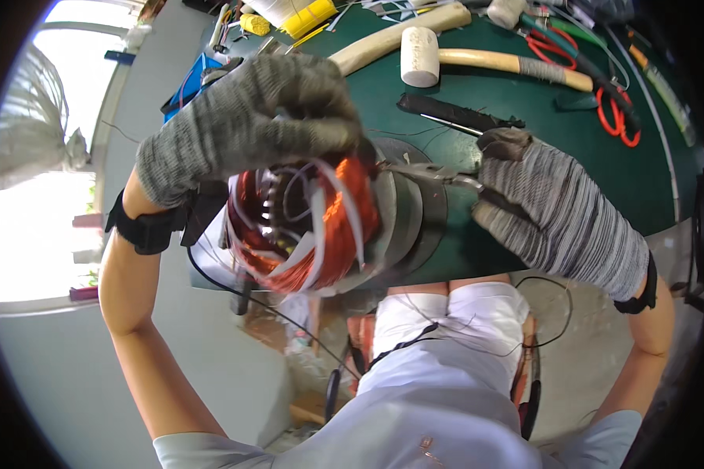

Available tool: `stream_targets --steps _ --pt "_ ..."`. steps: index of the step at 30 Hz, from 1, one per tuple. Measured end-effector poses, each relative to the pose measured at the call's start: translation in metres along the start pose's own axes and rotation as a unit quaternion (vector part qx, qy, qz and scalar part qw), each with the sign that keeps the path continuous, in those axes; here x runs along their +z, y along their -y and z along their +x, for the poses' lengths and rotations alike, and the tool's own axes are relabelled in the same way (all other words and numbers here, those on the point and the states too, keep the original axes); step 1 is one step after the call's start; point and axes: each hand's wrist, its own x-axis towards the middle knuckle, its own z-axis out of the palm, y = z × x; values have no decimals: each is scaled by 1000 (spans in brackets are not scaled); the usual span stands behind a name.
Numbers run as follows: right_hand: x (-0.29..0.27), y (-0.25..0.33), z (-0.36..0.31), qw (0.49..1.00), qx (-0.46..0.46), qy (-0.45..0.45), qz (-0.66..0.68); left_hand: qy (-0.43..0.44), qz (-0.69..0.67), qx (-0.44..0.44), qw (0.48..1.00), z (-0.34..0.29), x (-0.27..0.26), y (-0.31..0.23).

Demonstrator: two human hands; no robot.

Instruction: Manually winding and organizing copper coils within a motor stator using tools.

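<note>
A motor stator (395,207) with orange-red copper wire windings (340,223), bound by white strips, stands near the front edge of the table. My left hand (270,117), in a grey knit glove, curls over the upper side of the windings, its fingertips at the wire. In a matching glove, my right hand (559,207) is closed around a slim metal hand tool (426,170), like pliers or scissors. The tool's jaws reach the upper edge of the windings beside my left fingers. Blur hides the exact contact between jaws and wire.
On the green table (477,250) lie a white-headed mallet (420,59), a wooden handle (399,37), a black strip-like object (450,111) and red-handled scissors (618,117). A yellow roll (309,17) is at the back. A dark cable (281,313) crosses near my lap.
</note>
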Motion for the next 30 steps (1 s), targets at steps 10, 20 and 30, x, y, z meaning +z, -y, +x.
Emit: stream_targets --steps 10,20,30 --pt "6 -18 1 990 27 -58 123 53 31 -56 997 14 -3 2" --pt "8 -3 13 992 38 -55 105 75 93 29 992 7 -9 5" --pt "57 40 23 976 9 -218 8 -220 -168 -32 960 -64 56 51"
